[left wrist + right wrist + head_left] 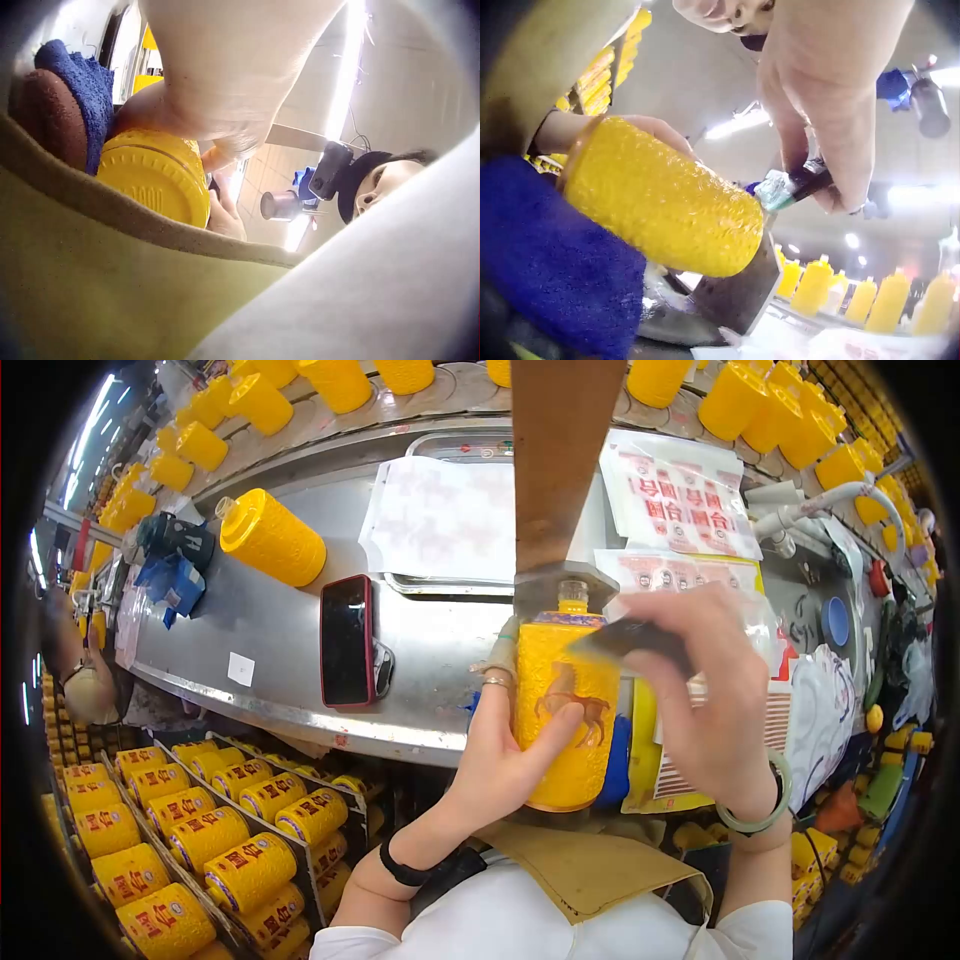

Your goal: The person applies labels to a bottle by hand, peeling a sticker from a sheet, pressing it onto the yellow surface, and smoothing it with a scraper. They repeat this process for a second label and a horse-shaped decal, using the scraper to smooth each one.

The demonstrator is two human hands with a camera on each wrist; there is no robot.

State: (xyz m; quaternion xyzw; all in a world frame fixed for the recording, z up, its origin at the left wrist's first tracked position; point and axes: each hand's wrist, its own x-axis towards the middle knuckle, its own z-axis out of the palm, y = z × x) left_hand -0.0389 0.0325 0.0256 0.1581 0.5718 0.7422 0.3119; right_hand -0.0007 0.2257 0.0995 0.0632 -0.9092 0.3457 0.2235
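Note:
My left hand (505, 750) grips a yellow embossed bottle (565, 790), its thumb across the front beside a reddish-brown horse picture (594, 718). The bottle stands neck up in the head view, with a clear glass neck at the top. My right hand (715, 695) pinches a dark flat tool (645, 640), blurred, close to the bottle's upper front. In the right wrist view a crumpled whitish-teal tip (776, 191) shows at the tool's end, right by the bottle's end. The left wrist view shows the bottle's ribbed base (146, 184).
A blue cloth (555, 255) lies beside the bottle. On the metal bench (280, 650) are a phone (345, 642), another yellow bottle (275, 540) and white sheets (440, 520). Printed red sheets (680, 495) lie at right. Racks of labelled bottles (240, 870) stand below left.

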